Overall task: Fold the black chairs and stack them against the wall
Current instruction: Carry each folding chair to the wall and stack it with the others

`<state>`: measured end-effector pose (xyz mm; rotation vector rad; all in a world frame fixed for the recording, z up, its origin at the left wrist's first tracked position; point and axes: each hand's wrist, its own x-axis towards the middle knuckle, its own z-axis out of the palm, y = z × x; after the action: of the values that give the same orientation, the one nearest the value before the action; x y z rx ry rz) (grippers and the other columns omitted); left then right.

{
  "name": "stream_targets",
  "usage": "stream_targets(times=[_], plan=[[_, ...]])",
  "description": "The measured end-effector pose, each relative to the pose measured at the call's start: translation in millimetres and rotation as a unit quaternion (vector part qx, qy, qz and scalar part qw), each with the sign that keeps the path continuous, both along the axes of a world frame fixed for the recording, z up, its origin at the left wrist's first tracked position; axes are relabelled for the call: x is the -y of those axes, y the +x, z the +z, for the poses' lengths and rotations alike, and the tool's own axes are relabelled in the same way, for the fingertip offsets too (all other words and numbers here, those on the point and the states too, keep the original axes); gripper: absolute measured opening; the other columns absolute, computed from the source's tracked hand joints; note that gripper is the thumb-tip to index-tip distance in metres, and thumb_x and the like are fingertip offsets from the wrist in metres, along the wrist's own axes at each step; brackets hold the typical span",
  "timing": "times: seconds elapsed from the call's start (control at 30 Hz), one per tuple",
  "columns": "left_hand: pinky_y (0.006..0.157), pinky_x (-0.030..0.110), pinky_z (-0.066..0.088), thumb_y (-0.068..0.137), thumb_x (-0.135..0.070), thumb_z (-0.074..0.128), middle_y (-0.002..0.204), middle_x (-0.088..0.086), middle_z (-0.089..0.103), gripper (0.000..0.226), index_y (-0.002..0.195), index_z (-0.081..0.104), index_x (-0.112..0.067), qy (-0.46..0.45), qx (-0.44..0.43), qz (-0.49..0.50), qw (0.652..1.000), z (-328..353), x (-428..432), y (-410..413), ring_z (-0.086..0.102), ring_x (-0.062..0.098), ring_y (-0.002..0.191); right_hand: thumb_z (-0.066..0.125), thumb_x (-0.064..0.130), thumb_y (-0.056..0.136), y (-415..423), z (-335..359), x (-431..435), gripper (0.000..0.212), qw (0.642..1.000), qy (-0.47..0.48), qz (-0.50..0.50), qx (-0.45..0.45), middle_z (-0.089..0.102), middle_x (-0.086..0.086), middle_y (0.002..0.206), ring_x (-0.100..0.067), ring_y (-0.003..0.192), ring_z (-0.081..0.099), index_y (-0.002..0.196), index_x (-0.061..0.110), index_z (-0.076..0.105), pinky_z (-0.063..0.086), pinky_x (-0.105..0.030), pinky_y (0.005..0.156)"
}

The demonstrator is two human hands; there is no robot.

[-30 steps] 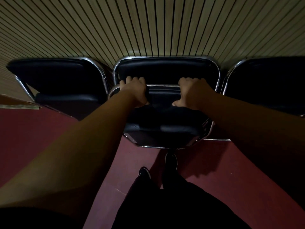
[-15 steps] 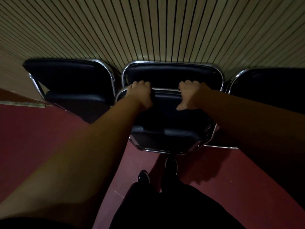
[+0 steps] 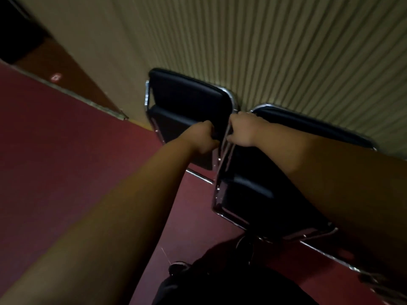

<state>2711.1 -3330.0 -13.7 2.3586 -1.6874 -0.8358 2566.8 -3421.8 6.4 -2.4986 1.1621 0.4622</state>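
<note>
A folded black chair [image 3: 253,186] with a chrome frame stands on the red floor in front of me, leaning toward the wall. My left hand [image 3: 203,137] and my right hand [image 3: 242,128] grip its top edge, close together, fingers curled over it. Right behind it a second folded black chair [image 3: 312,126] leans on the ribbed wall [image 3: 286,51]. A third folded black chair [image 3: 187,102] leans on the wall to the left, next to my left hand. The picture is blurred by motion.
Red floor [image 3: 66,161] stretches out to the left, ending at a raised brown step [image 3: 61,69] along the wall. My dark trousers and shoes [image 3: 178,266] are below, close to the held chair's chrome feet [image 3: 330,256].
The view has swung left and tilted. My hands have come much closer together on the chair's top edge, and the chair at the far right has left the picture.
</note>
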Motion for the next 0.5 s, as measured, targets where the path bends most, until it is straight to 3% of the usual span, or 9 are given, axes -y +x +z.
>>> stream_targets(times=[0.07,0.17,0.27,0.37,0.5], plan=[[0.077,0.028,0.038,0.094,-0.031,0.071,0.124,0.016,0.069,0.04,0.125,0.063,-0.007,0.011,-0.002,0.046,0.999,8.5,-33.9,38.6,0.064,0.033,0.115,0.068,0.047,0.087,45.2,6.0,-19.6,0.052,0.999,0.004,0.039,-0.008,0.057,-0.013,0.122,-0.036,0.109,0.061,0.127,0.014,0.061,0.054,-0.044,0.095],[0.079,0.028,0.04,0.095,-0.032,0.071,0.123,0.015,0.069,0.037,0.123,0.065,-0.008,0.018,-0.019,0.104,0.994,16.1,-89.6,94.7,0.064,0.032,0.113,0.066,0.043,0.091,109.2,17.7,-61.9,0.042,0.994,-0.006,0.105,-0.013,0.062,-0.01,0.112,-0.032,0.099,0.064,0.12,0.013,0.068,0.058,-0.043,0.09],[0.085,0.031,0.048,0.096,-0.031,0.07,0.119,0.015,0.072,0.033,0.118,0.072,-0.007,0.02,-0.032,0.156,0.987,21.8,-158.4,153.7,0.066,0.032,0.11,0.064,0.04,0.093,181.2,27.5,-120.4,0.038,0.986,-0.024,0.167,-0.014,0.069,-0.012,0.115,-0.033,0.104,0.067,0.117,0.012,0.072,0.058,-0.041,0.091],[0.1,0.037,0.051,0.098,-0.035,0.069,0.133,0.015,0.069,0.044,0.132,0.069,-0.007,0.012,-0.035,0.203,0.978,23.0,-228.6,209.2,0.063,0.032,0.121,0.061,0.04,0.093,253.0,33.4,-183.7,0.038,0.97,-0.037,0.24,-0.019,0.072,-0.016,0.115,-0.035,0.109,0.067,0.112,0.01,0.075,0.057,-0.038,0.091],[0.103,0.038,0.05,0.101,-0.036,0.067,0.138,0.015,0.066,0.046,0.136,0.066,-0.006,0.005,-0.047,0.284,0.958,26.3,-330.2,267.9,0.062,0.032,0.125,0.06,0.041,0.097,335.6,37.6,-275.2,0.04,0.946,-0.046,0.319,-0.033,0.071,-0.015,0.121,-0.034,0.115,0.065,0.121,0.011,0.072,0.053,-0.034,0.09]])
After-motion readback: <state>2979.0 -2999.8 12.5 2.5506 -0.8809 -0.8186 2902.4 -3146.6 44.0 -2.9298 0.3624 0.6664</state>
